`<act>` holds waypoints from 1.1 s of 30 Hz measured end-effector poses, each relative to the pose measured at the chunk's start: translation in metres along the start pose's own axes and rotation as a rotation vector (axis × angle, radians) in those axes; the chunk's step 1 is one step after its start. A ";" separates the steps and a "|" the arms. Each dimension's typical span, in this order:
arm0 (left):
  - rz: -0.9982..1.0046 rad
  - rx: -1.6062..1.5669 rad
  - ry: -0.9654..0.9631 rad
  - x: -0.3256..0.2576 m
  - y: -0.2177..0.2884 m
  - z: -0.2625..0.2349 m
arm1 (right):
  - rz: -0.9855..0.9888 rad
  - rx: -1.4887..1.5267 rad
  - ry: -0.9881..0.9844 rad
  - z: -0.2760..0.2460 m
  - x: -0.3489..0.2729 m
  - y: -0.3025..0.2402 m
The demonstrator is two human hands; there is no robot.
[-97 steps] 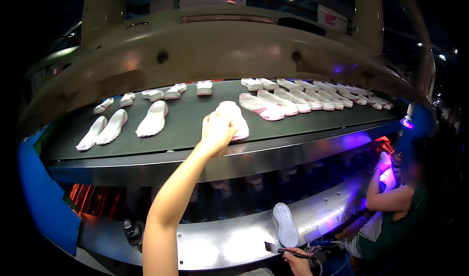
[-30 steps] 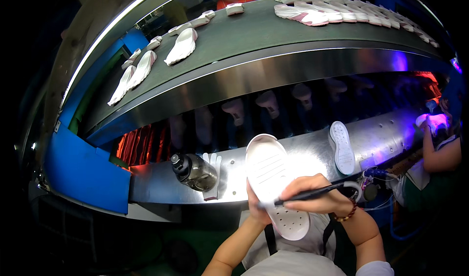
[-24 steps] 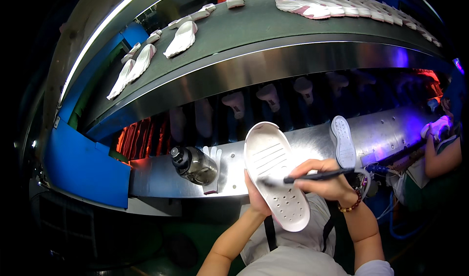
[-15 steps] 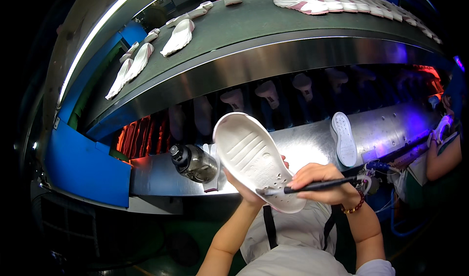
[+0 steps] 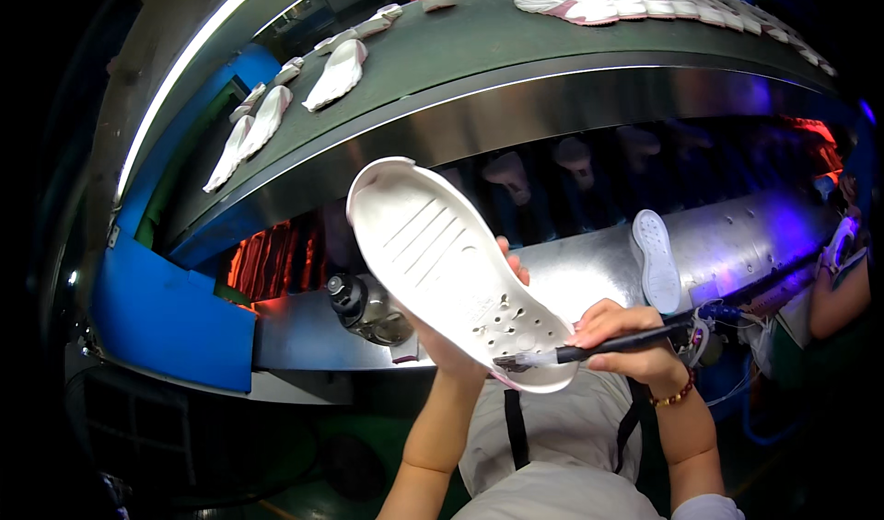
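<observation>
A white shoe sole (image 5: pixel 428 244), its hollow inner side toward me, is gripped from beneath by my left hand (image 5: pixel 456 350). The fingertips of that hand show past the sole's right edge; the palm is partly hidden under it. My right hand (image 5: pixel 626 340) is closed round a black-handled brush (image 5: pixel 617 343). Its bristles touch the inside of the sole near the narrow lower end, just below a cluster of small holes. A second white sole (image 5: pixel 656 262) lies on the metal ledge, up and to the right of my right hand.
A dark bottle (image 5: pixel 368 310) stands on the metal ledge (image 5: pixel 580 262), left of the sole. Behind runs a green conveyor belt (image 5: pixel 433 55) bearing several white shoe parts (image 5: pixel 336 76). Shoe forms hang in the dark slot beneath it, with red glowing heaters (image 5: pixel 276 258). A co-worker's arm (image 5: pixel 838 290) is at far right.
The sole in my left hand has shifted up and left and appears larger. The brush tip has moved slightly right, staying against the sole's lower end.
</observation>
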State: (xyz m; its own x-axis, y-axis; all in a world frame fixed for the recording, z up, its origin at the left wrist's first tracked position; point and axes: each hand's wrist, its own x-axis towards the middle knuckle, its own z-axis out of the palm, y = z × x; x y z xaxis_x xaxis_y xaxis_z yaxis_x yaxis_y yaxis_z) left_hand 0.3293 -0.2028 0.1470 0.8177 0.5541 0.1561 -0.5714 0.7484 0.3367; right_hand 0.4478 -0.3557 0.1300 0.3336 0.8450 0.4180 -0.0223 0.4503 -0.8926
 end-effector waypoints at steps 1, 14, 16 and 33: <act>-0.013 0.006 -0.016 -0.001 -0.003 -0.002 | -0.002 0.009 0.032 0.005 -0.002 -0.001; -0.145 -0.128 -0.294 -0.009 -0.022 -0.032 | 0.040 0.081 -0.016 0.014 -0.006 0.003; -0.146 -0.084 -0.297 -0.006 -0.020 -0.040 | -0.012 -0.106 0.001 0.013 -0.001 -0.001; -0.529 0.799 -0.130 -0.002 0.007 -0.020 | -0.008 -0.124 -0.545 -0.028 0.007 -0.023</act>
State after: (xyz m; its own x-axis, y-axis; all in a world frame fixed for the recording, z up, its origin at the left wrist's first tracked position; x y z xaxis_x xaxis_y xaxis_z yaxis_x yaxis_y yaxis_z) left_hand 0.3220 -0.1919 0.1302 0.9844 0.1360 -0.1120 0.0500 0.3939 0.9178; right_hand 0.4774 -0.3678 0.1486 -0.2025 0.8834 0.4226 0.1007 0.4480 -0.8883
